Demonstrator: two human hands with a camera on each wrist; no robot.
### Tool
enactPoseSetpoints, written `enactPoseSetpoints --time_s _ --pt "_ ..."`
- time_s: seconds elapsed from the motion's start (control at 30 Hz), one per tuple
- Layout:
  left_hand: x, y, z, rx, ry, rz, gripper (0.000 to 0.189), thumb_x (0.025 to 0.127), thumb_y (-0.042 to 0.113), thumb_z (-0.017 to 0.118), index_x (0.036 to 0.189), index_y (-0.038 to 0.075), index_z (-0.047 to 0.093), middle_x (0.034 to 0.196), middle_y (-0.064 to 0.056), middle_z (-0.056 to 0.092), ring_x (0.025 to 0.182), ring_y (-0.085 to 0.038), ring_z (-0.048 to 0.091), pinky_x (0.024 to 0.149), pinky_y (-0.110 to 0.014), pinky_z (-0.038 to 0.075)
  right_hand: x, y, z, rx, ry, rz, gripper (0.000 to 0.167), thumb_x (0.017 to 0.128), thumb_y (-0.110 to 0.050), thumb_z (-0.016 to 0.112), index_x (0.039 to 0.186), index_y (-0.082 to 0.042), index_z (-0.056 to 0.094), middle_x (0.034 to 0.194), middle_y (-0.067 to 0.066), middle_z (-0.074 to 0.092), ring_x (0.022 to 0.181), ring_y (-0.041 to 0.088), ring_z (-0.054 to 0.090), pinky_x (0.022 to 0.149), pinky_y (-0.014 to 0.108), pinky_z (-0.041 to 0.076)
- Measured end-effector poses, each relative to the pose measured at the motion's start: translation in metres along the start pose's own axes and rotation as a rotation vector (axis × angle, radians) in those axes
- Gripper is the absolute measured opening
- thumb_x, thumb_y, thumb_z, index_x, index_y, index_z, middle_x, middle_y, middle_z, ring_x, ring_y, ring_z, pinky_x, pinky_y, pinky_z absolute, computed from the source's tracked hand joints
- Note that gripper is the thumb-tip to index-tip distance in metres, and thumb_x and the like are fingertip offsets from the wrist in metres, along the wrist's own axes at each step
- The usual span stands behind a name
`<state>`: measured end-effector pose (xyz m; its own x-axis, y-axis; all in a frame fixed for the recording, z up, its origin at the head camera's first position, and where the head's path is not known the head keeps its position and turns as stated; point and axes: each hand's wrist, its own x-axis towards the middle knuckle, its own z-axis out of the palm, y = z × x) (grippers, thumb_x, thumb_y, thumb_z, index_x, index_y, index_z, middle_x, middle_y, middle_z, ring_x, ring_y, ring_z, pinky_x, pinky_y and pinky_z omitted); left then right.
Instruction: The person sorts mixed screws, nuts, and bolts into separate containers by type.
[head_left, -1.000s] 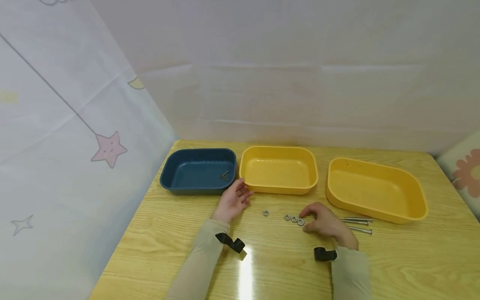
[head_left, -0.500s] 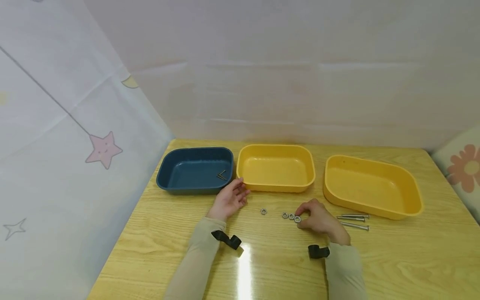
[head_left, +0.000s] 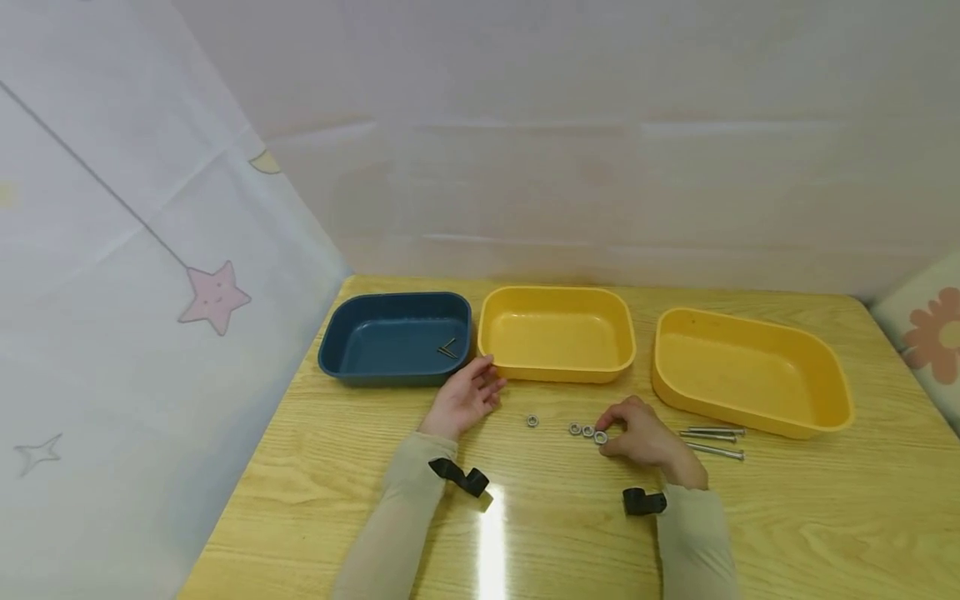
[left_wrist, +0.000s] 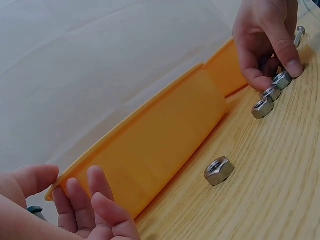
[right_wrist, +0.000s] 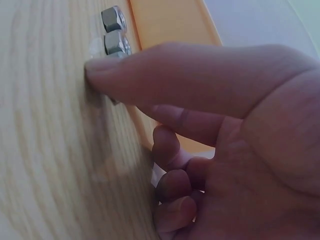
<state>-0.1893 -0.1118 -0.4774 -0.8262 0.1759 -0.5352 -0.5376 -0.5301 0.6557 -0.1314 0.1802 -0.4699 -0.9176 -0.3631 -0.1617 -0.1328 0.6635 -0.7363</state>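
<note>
My right hand (head_left: 645, 440) pinches a metal hex nut (head_left: 600, 437) between thumb and forefinger, at the right end of a short row on the table. Two more hex nuts (left_wrist: 266, 101) sit directly beside it; in the right wrist view my thumb (right_wrist: 150, 75) hides most of the pinched one. A lone hex nut (head_left: 532, 421) lies farther left. My left hand (head_left: 463, 400) grips the near left corner of the middle yellow tray (head_left: 555, 374), its thumb (left_wrist: 37, 179) at the rim and fingers against the outer wall.
A blue tray (head_left: 390, 381) with several small dark screws (head_left: 447, 350) stands at the left. Another yellow tray (head_left: 750, 414) is at the right, angled. Long metal bolts (head_left: 716, 451) lie in front of it, behind my right hand. A cloth wall backs the table.
My right hand has drawn slightly closer to the nut row, its fingertips now closed on the end nut. The left hand keeps its place; the head view shifts slightly.
</note>
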Motion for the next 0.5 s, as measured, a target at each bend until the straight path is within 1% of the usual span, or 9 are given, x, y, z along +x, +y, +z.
enactPoseSetpoints --time_s 0.17,0.5 --pt "-0.0001 -0.0008 0.0009 0.0 -0.008 -0.005 0.016 0.097 0.024 0.057 0.083 0.018 0.061 0.08 0.007 0.06 0.081 -0.015 0.058 0.069 -0.026 0.039 -0.0006 0.0012 -0.0008 -0.005 -0.006 0.012 0.022 0.069 -0.009 0.079 0.089 -0.008 0.071 0.092 0.009 0.053 0.087 0.022 0.042 0.076 0.031 0.032" --pt "-0.0009 0.0001 0.0011 -0.002 -0.005 0.003 0.015 0.096 0.023 0.058 0.082 0.018 0.061 0.08 0.007 0.06 0.08 -0.014 0.057 0.069 -0.026 0.038 0.0028 0.0044 -0.0012 -0.026 0.01 -0.029 0.019 0.068 -0.006 0.074 0.087 -0.007 0.071 0.09 0.007 0.058 0.086 0.019 0.045 0.077 0.032 0.036"
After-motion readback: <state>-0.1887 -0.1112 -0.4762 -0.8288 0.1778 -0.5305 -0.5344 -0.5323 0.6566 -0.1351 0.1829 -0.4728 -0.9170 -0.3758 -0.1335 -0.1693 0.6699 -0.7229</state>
